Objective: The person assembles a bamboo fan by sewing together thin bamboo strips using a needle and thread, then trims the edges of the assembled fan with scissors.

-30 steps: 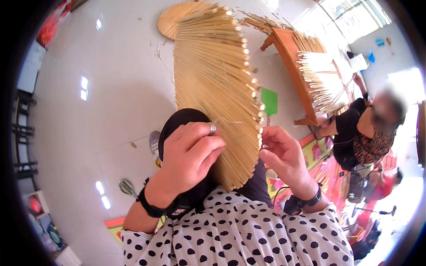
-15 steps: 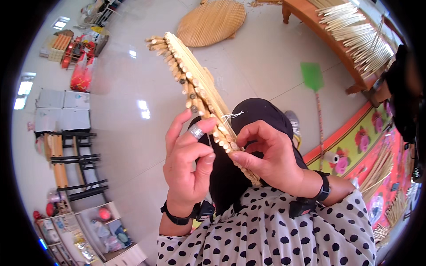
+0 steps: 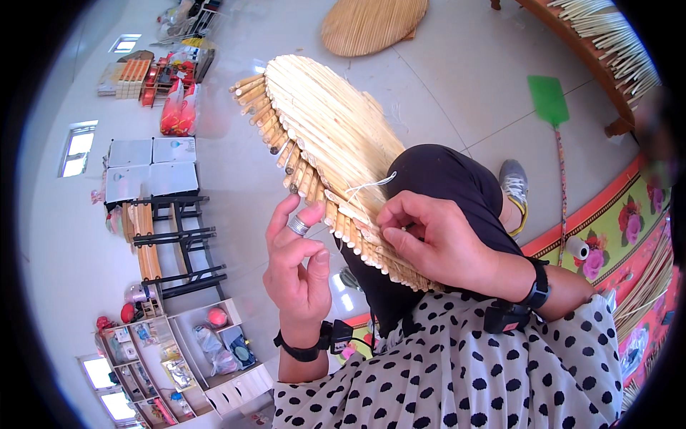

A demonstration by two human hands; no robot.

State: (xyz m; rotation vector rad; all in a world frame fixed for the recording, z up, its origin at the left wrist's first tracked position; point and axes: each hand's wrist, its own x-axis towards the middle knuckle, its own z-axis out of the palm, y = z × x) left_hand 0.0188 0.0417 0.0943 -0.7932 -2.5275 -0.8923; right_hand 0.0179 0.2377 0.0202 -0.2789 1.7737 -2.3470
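A round mat of pale stalks [image 3: 336, 121], two layers laid crosswise, leans tilted over my lap, its cut stalk ends along the left edge. A white thread [image 3: 371, 186] sticks up from its face. My left hand [image 3: 296, 264], a ring on one finger, is beside that edge with a fingertip at the stalk ends. Its thumb is bent against the other fingers; a thin line like thread shows close by, but what they pinch is unclear. My right hand [image 3: 443, 239] is over the mat's lower face, thumb and forefinger pinched close to the surface; anything between them is hidden.
Another round stalk mat [image 3: 371, 28] lies on the floor ahead. At the right stand a wooden table [image 3: 600, 57] with loose stalks, a green fly swatter [image 3: 549, 100] and a thread spool [image 3: 577, 248] on flowered cloth. Shelves [image 3: 193, 357] and folded black-legged furniture [image 3: 182, 247] are left.
The mat has turned from nearly edge-on so its broad face shows. My right hand's thumb has come off the stalk-end edge onto the face. The left hand stays by the edge.
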